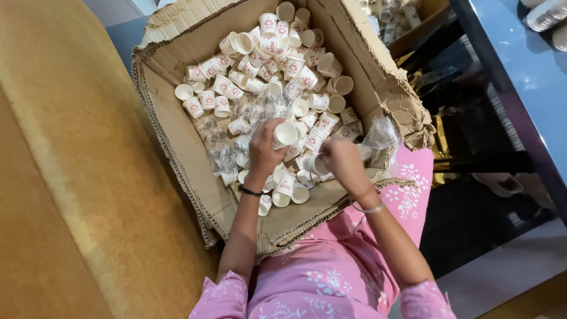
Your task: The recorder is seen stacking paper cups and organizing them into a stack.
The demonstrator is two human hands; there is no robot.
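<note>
**A small packing corner, home-like or back of a shop**

A torn cardboard box (177, 147) heaped with loose small paper cups (260, 65) sits on a person's lap beside a mustard-yellow upholstered seat (71, 177). More stacked cups (546, 15) lie on a glossy blue worktop (520, 77), with another full carton (396, 20) behind it. Bulk cup sorting amid soft furniture, not factory fittings.

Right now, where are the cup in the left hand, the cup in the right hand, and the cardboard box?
Left-hand cup (285, 134), head view: on its open rim.
Right-hand cup (316, 164), head view: on its side wall.
Cardboard box (177, 127), head view: on its bare left flap.
</note>
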